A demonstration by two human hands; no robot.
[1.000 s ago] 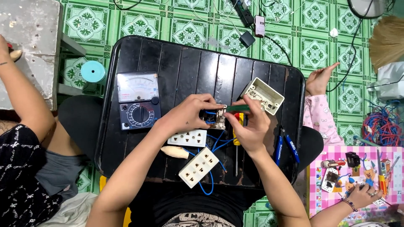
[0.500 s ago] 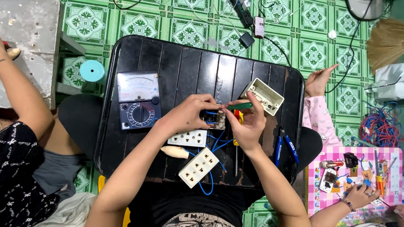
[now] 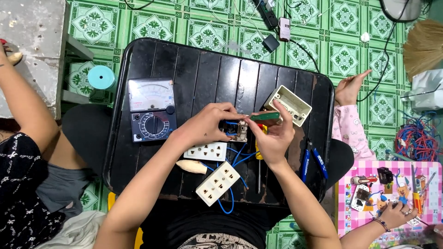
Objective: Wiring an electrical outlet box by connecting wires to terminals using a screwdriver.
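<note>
Mid-table, the left hand [image 3: 210, 125] pinches a small switch [image 3: 240, 131]; the right hand [image 3: 273, 136] grips a green screwdriver [image 3: 264, 116] against it. Meter [image 3: 152, 109] left, box [image 3: 287, 105] far right, sockets [image 3: 206, 151] near; far table [image 3: 207, 60] bare.

Between the earlier pictures and now we see only small shifts; our right hand [image 3: 272, 138] has turned a little, so the green-handled screwdriver [image 3: 264, 116] now lies nearly level at the centre of the frame, its tip meeting our left hand's [image 3: 207, 124] fingertips, where a second ago it sat slightly lower and more tilted; our left hand has crept a touch toward the upper right, over the small switch part [image 3: 240, 131]; at the lower right of the frame, another person's hand [image 3: 392, 214] has slid up and left across the pink mat [image 3: 429, 170]; the arm at the upper left edge has drifted slightly upward
</note>
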